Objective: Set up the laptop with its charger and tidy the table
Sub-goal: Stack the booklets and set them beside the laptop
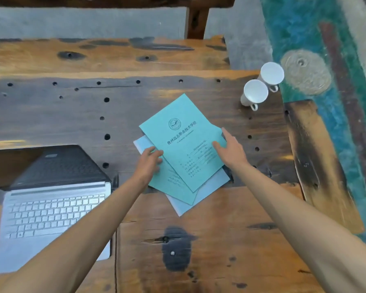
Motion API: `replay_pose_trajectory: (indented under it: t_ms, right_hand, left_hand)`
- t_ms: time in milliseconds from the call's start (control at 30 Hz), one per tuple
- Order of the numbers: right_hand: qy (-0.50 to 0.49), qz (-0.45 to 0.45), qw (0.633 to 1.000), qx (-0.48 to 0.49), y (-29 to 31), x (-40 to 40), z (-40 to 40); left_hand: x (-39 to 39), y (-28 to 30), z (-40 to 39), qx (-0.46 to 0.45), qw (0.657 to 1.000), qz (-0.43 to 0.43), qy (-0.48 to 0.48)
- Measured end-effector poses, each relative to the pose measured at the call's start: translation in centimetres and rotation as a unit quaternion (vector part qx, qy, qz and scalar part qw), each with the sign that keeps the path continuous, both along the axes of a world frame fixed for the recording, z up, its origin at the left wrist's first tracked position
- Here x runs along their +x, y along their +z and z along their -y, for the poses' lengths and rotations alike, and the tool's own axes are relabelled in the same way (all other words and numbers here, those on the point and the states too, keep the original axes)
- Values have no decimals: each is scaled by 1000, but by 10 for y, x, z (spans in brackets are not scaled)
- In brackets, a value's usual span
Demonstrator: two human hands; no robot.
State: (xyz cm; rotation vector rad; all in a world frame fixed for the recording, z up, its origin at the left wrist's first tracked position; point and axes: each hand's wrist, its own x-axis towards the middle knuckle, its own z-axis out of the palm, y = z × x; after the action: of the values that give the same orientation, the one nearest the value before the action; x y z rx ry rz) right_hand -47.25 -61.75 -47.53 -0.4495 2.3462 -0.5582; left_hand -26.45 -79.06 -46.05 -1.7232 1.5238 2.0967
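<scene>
An open silver laptop (pixel 51 204) with a dark screen sits at the table's left front. A thin dark cable (pixel 115 261) runs down past its right edge. In the middle of the table lies a loose stack of papers: a teal booklet (pixel 184 140) on top, a second teal sheet (pixel 173 187) and white sheets (pixel 207 191) beneath. My left hand (pixel 149 163) rests with straight fingers on the stack's left edge. My right hand (pixel 230 150) lies flat with spread fingers on the top booklet's right edge.
Two white cups (pixel 255 92) (pixel 271 73) stand at the wooden table's (pixel 72 115) back right corner. A wooden bench (pixel 93 53) runs behind the table. To the right lies a teal patterned floor (pixel 317 39).
</scene>
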Motion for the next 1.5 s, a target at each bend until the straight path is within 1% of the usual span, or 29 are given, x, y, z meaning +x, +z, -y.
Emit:
replay_pose_trajectory:
  t_ms: [67, 167, 233, 300, 367, 467, 567, 667, 767, 867, 967, 1067, 1133, 1167, 1200, 1233, 1333, 1400, 1500]
  right_hand:
    - [-14, 6, 1000, 0, -10, -10, 8]
    - [-38, -24, 999, 7, -20, -16, 16]
    - [-52, -33, 998, 9, -23, -16, 18]
    - [-83, -21, 996, -10, -22, -13, 19]
    - [-120, 24, 991, -48, -17, -9, 15]
    - [-199, 152, 962, -109, -2, 7, 2]
    - [-219, 195, 949, -111, 7, 34, -18]
    - [-252, 250, 926, -128, 5, 66, -30]
    - [-273, 278, 913, -123, -5, 89, -30]
    - [-290, 278, 909, -110, -15, 101, -24]
    - [-310, 258, 909, -102, -21, 104, -21]
    - [-292, 187, 935, -72, -22, 103, -19]
    - [-300, 148, 940, -66, -23, 103, -15]
    - [-306, 139, 939, -74, -24, 104, -13]
    - [-314, 135, 936, -83, -24, 104, -10]
    - [-325, 136, 931, -92, -24, 105, -6]
    - [-382, 155, 903, -122, -25, 103, 2]
    - [-415, 183, 879, -144, -27, 98, 1]
    - [-431, 242, 852, -171, -24, 86, -9]
  left_hand:
    - [-7, -11, 2, 0, 1000, 7, 24]
    - [-15, -22, 5, 16, 998, 17, 56]
    - [-21, -25, 7, 37, 997, 8, 73]
    - [-31, -26, 11, 44, 995, -3, 89]
    - [-42, -24, 12, -1, 996, -13, 85]
    - [-52, -14, 17, -71, 995, -41, 49]
    - [-53, -4, 33, -120, 991, -60, -8]
    - [-50, 1, 50, -114, 991, -73, -9]
    - [-47, -4, 52, -107, 993, -47, -33]
    - [-43, -17, 53, -135, 989, -21, -55]
    - [-38, -22, 55, -188, 975, 6, -116]
    - [-34, -20, 56, -250, 944, 38, -214]
    - [-34, -24, 56, -293, 918, 67, -259]
    - [-33, -24, 56, -298, 914, 78, -265]
    - [-33, -25, 56, -289, 916, 84, -264]
    - [-32, -25, 57, -265, 927, 83, -253]
    - [-30, -22, 62, -138, 969, 67, -193]
    - [-26, -19, 65, -79, 980, 49, -176]
    - [-19, -12, 59, -28, 988, 16, -152]
